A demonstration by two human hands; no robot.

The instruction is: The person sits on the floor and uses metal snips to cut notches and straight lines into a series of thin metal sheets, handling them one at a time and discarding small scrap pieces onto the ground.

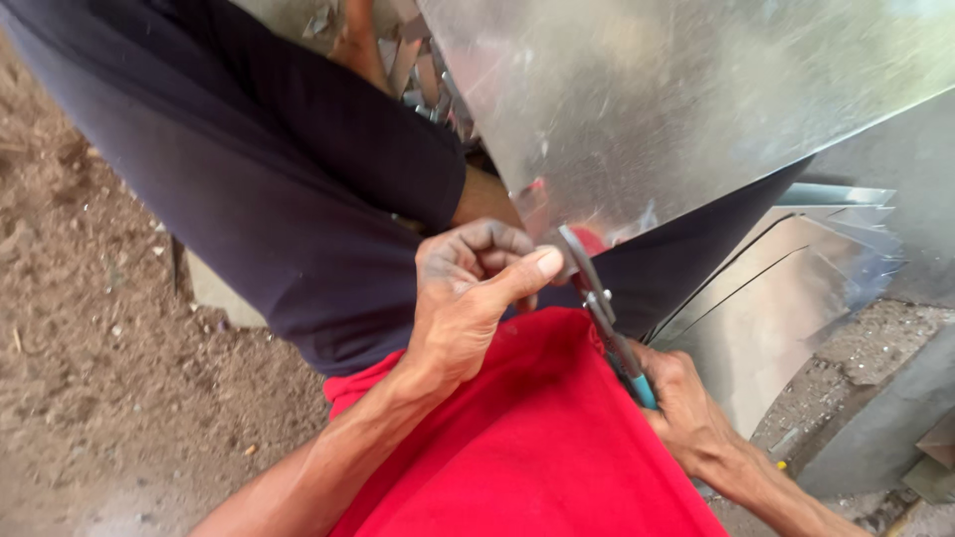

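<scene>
A large shiny metal sheet [686,99] lies across my lap, over dark shorts. My left hand [468,298] pinches the sheet's near edge, thumb pressed on top, fingers curled under. My right hand [686,408] grips the teal handles of tin snips [602,308]. The snips' grey blades point up and meet the sheet's edge just beside my left thumb. Part of my right hand is hidden behind my red shirt.
A stack of cut metal sheets [796,278] leans at the right beside a grey concrete block [885,418]. Bare dirt ground [90,328] spreads at the left. More metal pieces [423,70] lie past my knee at the top.
</scene>
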